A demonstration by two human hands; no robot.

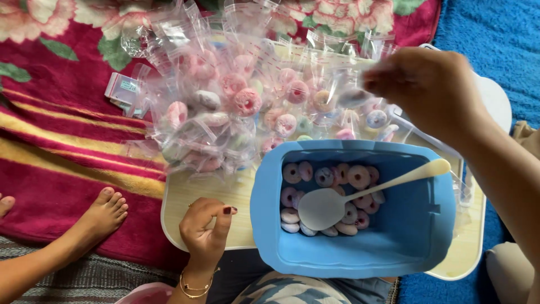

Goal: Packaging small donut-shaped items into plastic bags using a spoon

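Observation:
My right hand (430,90) is raised over the back right of the small pale table (185,197) and blurred. Its fingertips pinch a small clear packet (351,97) with a ring-shaped piece inside, at the edge of a big pile of filled clear packets (236,107). My left hand (205,228) rests at the table's front edge beside a blue plastic tub (270,191), fingers curled with thumb and forefinger together, nothing visible in them. Inside the tub lie several pastel ring-shaped sweets (323,177) and a white flat spoon (323,208) whose handle leans on the right rim.
A red flowered blanket (62,84) lies to the left, with a bare foot (104,217) and forearm on it. A flat stack of empty packets (124,90) sits left of the pile. A blue fuzzy cloth (495,34) covers the right side.

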